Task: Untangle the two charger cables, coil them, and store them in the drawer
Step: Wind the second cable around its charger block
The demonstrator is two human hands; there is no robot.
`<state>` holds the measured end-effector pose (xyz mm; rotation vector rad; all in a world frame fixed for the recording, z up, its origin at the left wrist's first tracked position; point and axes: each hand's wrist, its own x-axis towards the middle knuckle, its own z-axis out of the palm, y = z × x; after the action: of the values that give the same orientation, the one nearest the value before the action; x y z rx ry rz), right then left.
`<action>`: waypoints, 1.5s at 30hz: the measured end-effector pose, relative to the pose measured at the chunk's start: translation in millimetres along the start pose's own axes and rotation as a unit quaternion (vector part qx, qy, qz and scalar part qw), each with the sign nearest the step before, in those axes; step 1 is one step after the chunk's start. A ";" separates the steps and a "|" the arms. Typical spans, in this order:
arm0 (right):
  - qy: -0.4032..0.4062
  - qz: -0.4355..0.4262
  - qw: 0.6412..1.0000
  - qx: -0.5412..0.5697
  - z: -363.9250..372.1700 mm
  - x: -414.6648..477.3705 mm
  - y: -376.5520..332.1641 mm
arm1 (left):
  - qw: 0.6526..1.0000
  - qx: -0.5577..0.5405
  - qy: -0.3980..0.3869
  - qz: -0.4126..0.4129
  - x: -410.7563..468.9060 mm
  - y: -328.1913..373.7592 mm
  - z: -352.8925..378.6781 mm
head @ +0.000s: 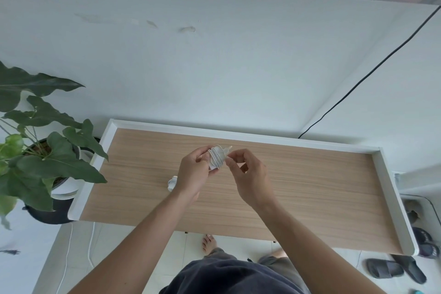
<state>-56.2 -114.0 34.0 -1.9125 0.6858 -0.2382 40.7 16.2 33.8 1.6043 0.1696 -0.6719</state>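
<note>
Forearms nearest; we see left hand (pixel 193 172) gripping the cable bundle (pixel 216 159) above the table (pixel 310 186), right hand (pixel 248 174) pinching its loose end. Second coil (pixel 172 183) lies by left wrist. Slack pinch could unwind wraps.

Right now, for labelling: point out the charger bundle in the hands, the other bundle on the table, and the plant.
held charger bundle (pixel 216 159), head view, on the wrapped cable turns.
second charger bundle (pixel 171 182), head view, on its visible left end.
plant (pixel 59 167), head view, on a large leaf.
</note>
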 end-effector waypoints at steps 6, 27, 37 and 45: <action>-0.073 -0.026 0.997 0.011 -9.7 -2.7 7.7 | 0.997 0.049 -0.054 0.022 -3.1 4.1 -4.6; -0.063 -0.212 0.952 -0.211 -6.6 4.4 31.9 | 0.997 -0.047 -0.044 -0.047 5.7 -21.1 -3.9; -0.073 0.037 0.995 -0.065 3.4 6.9 36.1 | 0.997 0.026 -0.068 -0.003 10.3 -38.1 -16.7; -0.159 0.103 0.982 -0.022 11.5 12.2 70.9 | 0.991 -0.002 -0.047 -0.123 31.7 -74.1 -27.3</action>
<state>-66.0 -132.7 -35.7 -1.8496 0.6698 0.2115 39.4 45.5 -46.0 1.5578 0.3023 -0.9342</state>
